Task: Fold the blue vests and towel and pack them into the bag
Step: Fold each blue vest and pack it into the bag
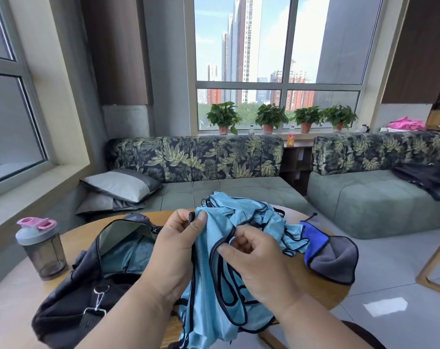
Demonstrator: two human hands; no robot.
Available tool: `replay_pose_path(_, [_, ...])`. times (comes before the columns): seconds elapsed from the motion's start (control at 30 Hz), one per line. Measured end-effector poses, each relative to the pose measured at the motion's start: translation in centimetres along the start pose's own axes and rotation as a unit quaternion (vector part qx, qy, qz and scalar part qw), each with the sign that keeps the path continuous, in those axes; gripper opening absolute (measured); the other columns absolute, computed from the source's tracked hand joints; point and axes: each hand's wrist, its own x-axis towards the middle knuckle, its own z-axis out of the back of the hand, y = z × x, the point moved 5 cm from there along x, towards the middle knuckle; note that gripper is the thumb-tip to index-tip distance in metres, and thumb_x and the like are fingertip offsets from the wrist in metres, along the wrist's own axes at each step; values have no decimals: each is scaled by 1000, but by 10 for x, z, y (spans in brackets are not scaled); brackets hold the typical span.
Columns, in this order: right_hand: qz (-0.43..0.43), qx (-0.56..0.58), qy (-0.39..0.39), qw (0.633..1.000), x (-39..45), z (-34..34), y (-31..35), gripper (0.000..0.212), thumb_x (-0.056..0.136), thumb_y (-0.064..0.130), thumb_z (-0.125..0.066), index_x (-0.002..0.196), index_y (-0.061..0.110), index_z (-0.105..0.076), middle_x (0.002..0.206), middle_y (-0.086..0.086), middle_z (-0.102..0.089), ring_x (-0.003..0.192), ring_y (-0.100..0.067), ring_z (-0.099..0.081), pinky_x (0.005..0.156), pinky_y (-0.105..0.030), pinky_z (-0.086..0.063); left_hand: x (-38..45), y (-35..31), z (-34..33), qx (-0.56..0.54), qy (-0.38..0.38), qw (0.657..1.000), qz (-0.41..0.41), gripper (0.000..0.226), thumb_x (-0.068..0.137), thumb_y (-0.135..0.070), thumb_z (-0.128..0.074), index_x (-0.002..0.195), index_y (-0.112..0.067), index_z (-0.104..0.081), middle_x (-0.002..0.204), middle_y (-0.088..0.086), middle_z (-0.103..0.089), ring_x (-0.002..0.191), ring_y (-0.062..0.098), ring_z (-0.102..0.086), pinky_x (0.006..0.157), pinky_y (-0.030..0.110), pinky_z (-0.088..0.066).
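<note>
A light blue vest [208, 293] with black trim hangs between my hands above the round wooden table [322, 295]. My left hand [174, 250] pinches its upper edge between thumb and fingers. My right hand [254, 260] pinches the black trim of the same vest. More light blue vests [249, 212] lie heaped behind my hands. A blue and grey towel [332, 253] lies crumpled to the right of the heap. The black bag [88, 280] sits unzipped on the left, with light blue fabric showing inside.
A grey shaker bottle [41, 248] with a pink cap stands at the table's left edge. A green sofa [229, 187] with pillows runs behind the table. A wooden frame [432, 273] stands on the tiled floor at the right.
</note>
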Motion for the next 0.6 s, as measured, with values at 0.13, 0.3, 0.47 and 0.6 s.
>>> replay_pose_path(0.13, [-25,107,-40,993,5,1,-2,30,82,42,-81,99,17,-80,96,-16,-78,95,-45,-72,90,-61,-57,1,0,2,4,4,1000,0,29,85,-14,-77,73,-21,-52,83,8,-63,75,20,-63,74,33,-55])
replay_pose_path(0.3, [-55,180,-78,979,9,7,2,15,94,22,-76,106,13,-79,103,-15,-80,104,-39,-74,97,-53,-58,2,-4,3,29,9,999,-15,22,84,-12,-83,89,-20,-63,88,6,-61,80,17,-61,75,29,-56])
replay_pose_path(0.47, [-52,205,-85,974,11,13,6,14,96,16,-72,105,8,-78,103,-16,-79,102,-36,-75,90,-42,-60,2,-7,-3,29,26,999,30,53,87,-10,-70,138,-17,-60,125,10,-74,106,19,-73,81,28,-61])
replay_pose_path(0.6, [-25,182,-63,981,14,19,7,14,93,20,-74,101,8,-79,106,-18,-78,104,-36,-74,94,-48,-58,3,-10,2,84,106,984,117,50,93,-17,-73,139,-2,-63,135,23,-68,118,32,-69,92,34,-59])
